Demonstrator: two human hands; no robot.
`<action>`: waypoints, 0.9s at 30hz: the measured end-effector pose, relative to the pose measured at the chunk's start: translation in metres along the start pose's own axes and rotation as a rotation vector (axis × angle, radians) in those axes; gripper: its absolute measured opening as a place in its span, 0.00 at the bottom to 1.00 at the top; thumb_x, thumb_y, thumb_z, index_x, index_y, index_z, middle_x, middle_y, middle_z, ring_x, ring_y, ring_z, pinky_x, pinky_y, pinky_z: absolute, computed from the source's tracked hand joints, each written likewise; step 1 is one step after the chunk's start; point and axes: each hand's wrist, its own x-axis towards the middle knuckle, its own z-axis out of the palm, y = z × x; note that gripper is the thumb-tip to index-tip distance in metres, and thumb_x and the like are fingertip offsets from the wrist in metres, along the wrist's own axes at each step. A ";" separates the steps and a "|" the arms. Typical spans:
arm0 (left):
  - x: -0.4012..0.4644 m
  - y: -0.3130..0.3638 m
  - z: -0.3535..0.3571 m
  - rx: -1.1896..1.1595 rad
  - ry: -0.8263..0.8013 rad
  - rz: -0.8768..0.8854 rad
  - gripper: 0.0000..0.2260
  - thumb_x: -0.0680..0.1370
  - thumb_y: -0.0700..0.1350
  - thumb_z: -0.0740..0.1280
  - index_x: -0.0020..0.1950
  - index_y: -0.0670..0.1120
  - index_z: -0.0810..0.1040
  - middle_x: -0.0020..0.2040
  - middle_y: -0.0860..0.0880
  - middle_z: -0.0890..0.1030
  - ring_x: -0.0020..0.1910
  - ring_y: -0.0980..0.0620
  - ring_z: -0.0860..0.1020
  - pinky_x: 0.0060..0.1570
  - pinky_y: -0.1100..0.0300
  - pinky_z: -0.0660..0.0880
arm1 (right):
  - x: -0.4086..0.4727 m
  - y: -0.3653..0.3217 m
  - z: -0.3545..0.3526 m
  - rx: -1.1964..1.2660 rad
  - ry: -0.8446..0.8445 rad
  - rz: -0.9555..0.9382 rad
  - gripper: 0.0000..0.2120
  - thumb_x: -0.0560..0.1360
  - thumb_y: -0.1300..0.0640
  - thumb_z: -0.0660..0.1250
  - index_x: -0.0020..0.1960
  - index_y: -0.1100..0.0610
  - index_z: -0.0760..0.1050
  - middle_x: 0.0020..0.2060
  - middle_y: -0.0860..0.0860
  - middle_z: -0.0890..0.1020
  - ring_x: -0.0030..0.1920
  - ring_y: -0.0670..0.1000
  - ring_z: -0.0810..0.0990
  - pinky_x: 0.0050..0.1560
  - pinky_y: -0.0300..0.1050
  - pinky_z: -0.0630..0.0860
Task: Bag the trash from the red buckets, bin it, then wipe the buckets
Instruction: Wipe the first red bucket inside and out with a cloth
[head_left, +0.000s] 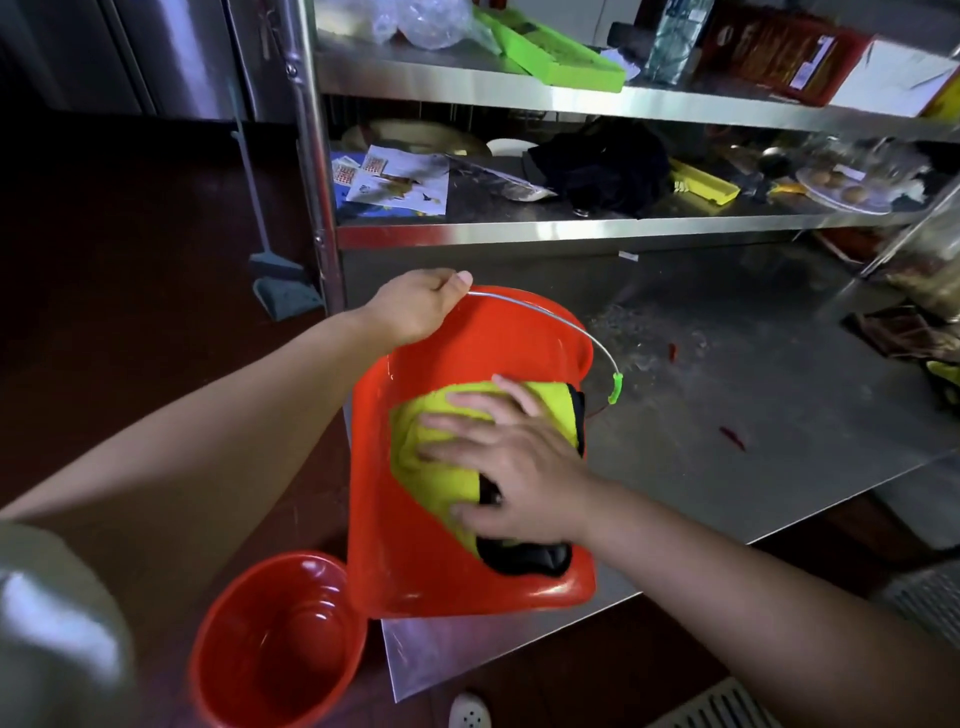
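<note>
— Where's the big red bucket (415, 551)?
— Tipped on the steel table (727, 415), centre. The left hand (415, 309) grips its rim at eleven o'clock; the right hand (511, 457) presses a yellow cloth (441, 457) flat against its side.
— The second bucket (278, 642)?
— On the floor at seven o'clock, upright.

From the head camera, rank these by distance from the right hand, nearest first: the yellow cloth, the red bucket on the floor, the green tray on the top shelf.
1. Yellow cloth: directly under the right hand, pressed against the tipped bucket.
2. Red bucket on the floor: below and to the left, beside the table's corner.
3. Green tray: far up on the top shelf.
</note>
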 end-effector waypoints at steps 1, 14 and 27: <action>0.000 -0.001 -0.001 -0.005 0.000 0.016 0.23 0.80 0.62 0.53 0.65 0.50 0.74 0.66 0.47 0.76 0.67 0.47 0.71 0.66 0.55 0.65 | 0.007 0.010 -0.002 0.002 0.013 0.030 0.26 0.67 0.38 0.60 0.64 0.43 0.73 0.69 0.40 0.70 0.72 0.49 0.62 0.72 0.60 0.51; -0.008 -0.020 -0.007 -0.267 0.104 -0.093 0.21 0.77 0.62 0.59 0.59 0.48 0.79 0.55 0.50 0.79 0.56 0.52 0.75 0.61 0.58 0.69 | 0.025 0.030 -0.001 0.064 0.099 0.174 0.29 0.71 0.34 0.58 0.69 0.43 0.69 0.73 0.41 0.64 0.75 0.49 0.55 0.73 0.59 0.48; -0.010 0.005 -0.003 0.221 0.393 0.035 0.19 0.80 0.47 0.58 0.71 0.43 0.64 0.68 0.42 0.69 0.67 0.41 0.64 0.66 0.50 0.60 | -0.046 -0.041 0.011 0.081 0.008 -0.042 0.25 0.68 0.39 0.64 0.64 0.42 0.73 0.71 0.40 0.67 0.75 0.49 0.55 0.70 0.67 0.50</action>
